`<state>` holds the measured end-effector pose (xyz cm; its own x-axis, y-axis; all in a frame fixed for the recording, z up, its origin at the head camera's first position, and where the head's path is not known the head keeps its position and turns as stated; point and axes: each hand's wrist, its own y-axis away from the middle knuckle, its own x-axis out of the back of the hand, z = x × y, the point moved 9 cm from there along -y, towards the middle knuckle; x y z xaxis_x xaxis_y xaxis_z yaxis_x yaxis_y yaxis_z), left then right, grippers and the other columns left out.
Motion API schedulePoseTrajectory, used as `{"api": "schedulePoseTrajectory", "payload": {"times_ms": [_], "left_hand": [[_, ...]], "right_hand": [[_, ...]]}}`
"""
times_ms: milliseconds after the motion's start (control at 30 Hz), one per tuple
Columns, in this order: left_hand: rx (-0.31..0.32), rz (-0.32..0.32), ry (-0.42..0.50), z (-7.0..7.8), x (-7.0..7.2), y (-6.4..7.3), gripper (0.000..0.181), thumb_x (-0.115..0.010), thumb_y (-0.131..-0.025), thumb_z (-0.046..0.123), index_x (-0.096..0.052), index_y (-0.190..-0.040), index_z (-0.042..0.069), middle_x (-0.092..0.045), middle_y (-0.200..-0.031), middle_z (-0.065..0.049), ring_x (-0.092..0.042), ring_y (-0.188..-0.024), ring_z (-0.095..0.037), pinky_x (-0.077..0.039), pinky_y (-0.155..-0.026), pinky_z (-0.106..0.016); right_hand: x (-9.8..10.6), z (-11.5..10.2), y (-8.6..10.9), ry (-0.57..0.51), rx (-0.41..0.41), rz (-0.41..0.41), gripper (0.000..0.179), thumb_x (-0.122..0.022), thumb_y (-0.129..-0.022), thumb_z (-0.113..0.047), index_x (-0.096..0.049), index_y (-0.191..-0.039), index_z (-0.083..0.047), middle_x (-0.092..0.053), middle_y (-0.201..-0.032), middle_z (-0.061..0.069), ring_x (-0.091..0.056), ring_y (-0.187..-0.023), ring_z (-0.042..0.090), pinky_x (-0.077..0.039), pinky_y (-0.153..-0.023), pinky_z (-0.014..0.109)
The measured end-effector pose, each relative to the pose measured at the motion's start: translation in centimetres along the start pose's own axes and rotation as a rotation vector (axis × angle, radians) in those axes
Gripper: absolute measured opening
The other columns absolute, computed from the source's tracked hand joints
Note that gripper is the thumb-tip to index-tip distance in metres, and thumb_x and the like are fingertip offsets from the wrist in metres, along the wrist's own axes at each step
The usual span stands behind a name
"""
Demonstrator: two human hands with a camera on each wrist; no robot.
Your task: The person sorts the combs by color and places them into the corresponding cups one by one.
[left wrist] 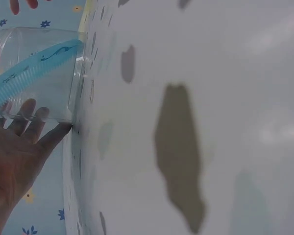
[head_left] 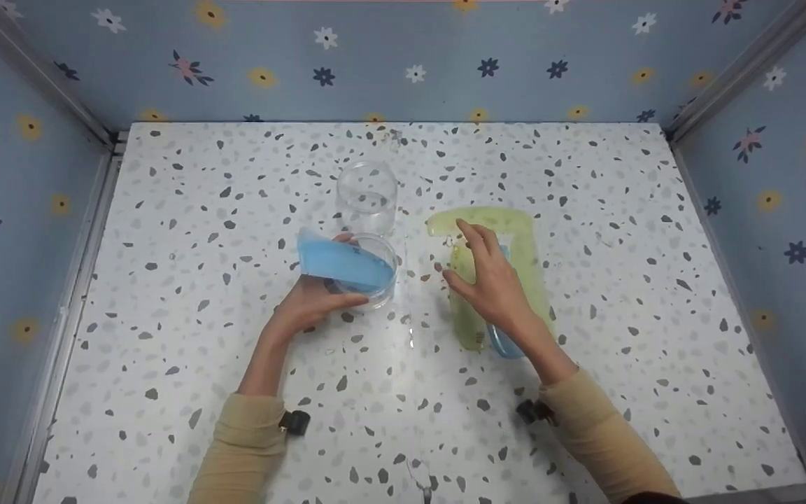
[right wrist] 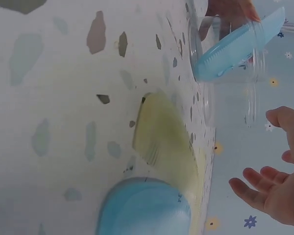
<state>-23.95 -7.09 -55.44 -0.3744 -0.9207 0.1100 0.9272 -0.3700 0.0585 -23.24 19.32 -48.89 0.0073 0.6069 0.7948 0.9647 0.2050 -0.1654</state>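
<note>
My left hand (head_left: 305, 304) grips a clear plastic jar (left wrist: 51, 93) that stands on the table, thumb on the near side and fingers round the far side. A light blue comb (head_left: 340, 262) leans inside it, its upper end sticking out over the rim towards the left. To the right, my right hand (head_left: 497, 283) hovers with spread, slightly bent fingers and holds nothing. Below it lie a yellow-green translucent hooked piece (head_left: 527, 241), a smaller yellow-green piece (head_left: 469, 329) and a blue piece with a rounded end (right wrist: 144, 210). The hand partly hides these.
A second clear jar (head_left: 366, 185) stands just behind the held one. The white speckled table (head_left: 235, 210) is bounded by a flowered blue back wall (head_left: 403, 42) and side panels.
</note>
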Motion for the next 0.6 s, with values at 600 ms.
{"api": "schedulePoseTrajectory", "payload": {"times_ms": [600], "left_hand": [[0.029, 0.005, -0.007, 0.3, -0.1, 0.2, 0.105, -0.091, -0.076, 0.015, -0.03, -0.16, 0.02, -0.045, -0.16, -0.006, -0.042, -0.148, -0.027, -0.026, -0.129, -0.049]], "right_hand": [[0.2, 5.2, 2.7, 0.111, -0.195, -0.137, 0.085, -0.075, -0.091, -0.026, -0.031, -0.162, -0.016, -0.047, -0.151, 0.018, -0.054, -0.133, 0.038, -0.053, -0.103, 0.059]]}}
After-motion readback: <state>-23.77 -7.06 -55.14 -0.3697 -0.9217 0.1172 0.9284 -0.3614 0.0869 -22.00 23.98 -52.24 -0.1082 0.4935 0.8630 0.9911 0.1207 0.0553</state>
